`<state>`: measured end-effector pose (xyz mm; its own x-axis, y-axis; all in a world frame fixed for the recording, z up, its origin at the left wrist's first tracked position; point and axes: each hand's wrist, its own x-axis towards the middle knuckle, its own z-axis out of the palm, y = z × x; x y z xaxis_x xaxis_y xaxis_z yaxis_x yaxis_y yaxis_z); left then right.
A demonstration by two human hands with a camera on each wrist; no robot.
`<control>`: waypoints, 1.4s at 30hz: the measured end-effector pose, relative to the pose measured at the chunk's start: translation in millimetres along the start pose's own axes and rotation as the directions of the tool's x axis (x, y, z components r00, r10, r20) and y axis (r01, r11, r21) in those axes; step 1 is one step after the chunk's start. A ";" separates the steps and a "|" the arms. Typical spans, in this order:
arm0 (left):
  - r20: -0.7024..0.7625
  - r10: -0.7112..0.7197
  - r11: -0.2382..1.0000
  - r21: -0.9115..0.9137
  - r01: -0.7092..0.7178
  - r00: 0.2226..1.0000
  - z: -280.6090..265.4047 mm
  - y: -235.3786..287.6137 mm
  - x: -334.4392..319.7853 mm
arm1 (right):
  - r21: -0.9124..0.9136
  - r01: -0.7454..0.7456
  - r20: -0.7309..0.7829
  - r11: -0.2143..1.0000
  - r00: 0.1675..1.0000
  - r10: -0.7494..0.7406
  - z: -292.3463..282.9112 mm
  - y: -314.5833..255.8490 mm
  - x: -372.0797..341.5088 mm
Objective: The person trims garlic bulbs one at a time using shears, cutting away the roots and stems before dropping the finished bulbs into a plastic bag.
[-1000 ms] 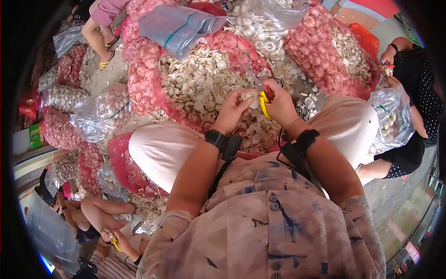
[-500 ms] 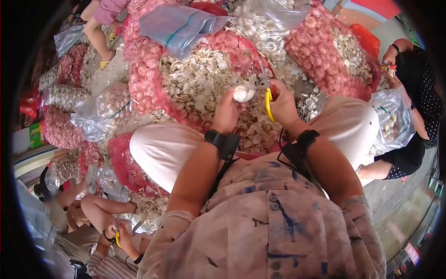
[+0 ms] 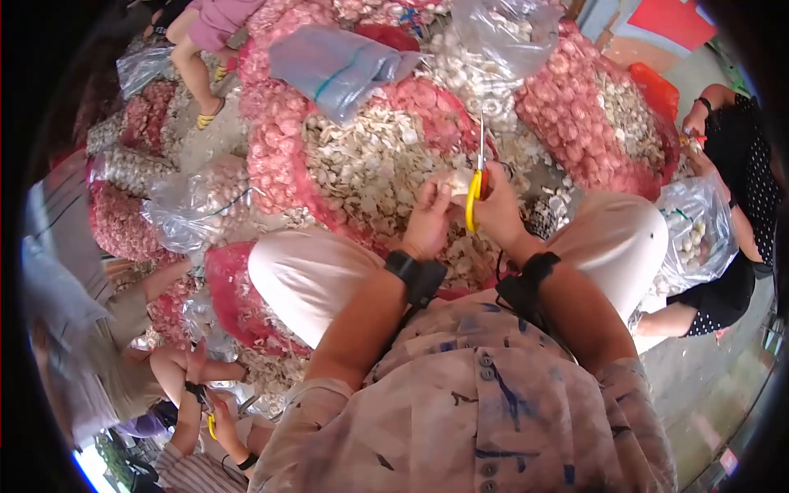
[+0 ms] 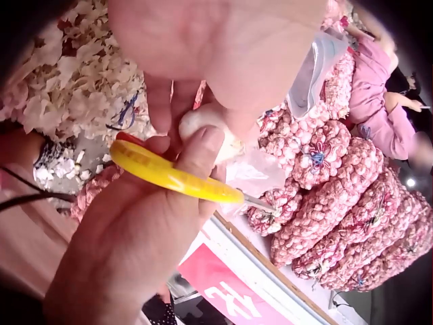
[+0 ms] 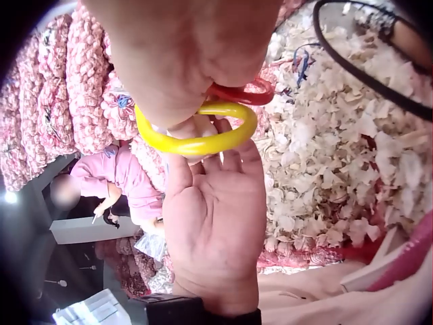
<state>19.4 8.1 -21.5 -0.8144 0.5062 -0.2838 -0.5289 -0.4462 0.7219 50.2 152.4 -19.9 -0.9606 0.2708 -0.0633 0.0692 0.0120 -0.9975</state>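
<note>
My left hand (image 3: 427,223) holds a white garlic bulb (image 4: 199,120) at its fingertips, over a heap of peelings. Scissors (image 3: 473,201) with a yellow and a red handle loop are gripped in my right hand (image 3: 500,212), their metal blades pointing away from me. In the left wrist view the right thumb (image 4: 206,142) lies against the bulb, beside the yellow loop. The right wrist view shows the left palm (image 5: 216,210) facing up under the loops, with the bulb mostly hidden behind the yellow one.
Below my hands spreads a pile of garlic skins (image 3: 370,156) in a pink mesh sack. Full mesh sacks (image 3: 559,107) and a plastic bag (image 3: 345,70) lie beyond. Another person (image 3: 744,164) sits at the right; more people are at the left.
The left hand has turned the bulb and brought it against the right hand, its fingers now covering most of it. The scissors stay gripped, and someone has come into view at the left.
</note>
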 end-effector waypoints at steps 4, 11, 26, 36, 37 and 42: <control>-0.001 0.013 0.987 -0.160 -0.013 1.000 6.1 2.2 0.0 | 0.356 -0.036 0.013 0.934 0.999 0.034 7.7 -24.5 -2.1; 0.092 -0.065 0.944 -0.317 0.091 0.994 5.6 18.0 5.1 | 0.494 -0.079 0.012 0.866 0.996 0.085 5.1 -39.4 1.2; -0.016 -0.210 0.977 -0.040 0.210 0.977 18.3 62.9 14.7 | 0.047 0.020 -0.120 0.999 0.993 -0.014 5.6 -26.7 30.6; 0.005 -0.057 0.954 0.296 0.053 0.998 36.1 65.1 25.3 | 0.163 0.054 -0.091 0.985 0.995 -0.040 15.5 -53.1 42.5; 0.045 -0.075 0.963 0.262 0.061 0.996 39.1 66.7 27.8 | 0.082 -0.020 -0.193 0.996 0.980 0.036 14.5 -55.6 43.9; 0.117 -0.207 0.965 0.185 0.183 0.971 52.5 76.9 33.4 | -0.136 0.067 -0.318 0.988 0.942 -0.107 -4.6 -58.6 56.9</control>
<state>-35.9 29.5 57.6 -0.6535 0.6706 -0.3510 -0.6158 -0.2014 0.7617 -7.2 171.6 35.1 -0.8264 0.5602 0.0569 0.0411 0.1608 -0.9861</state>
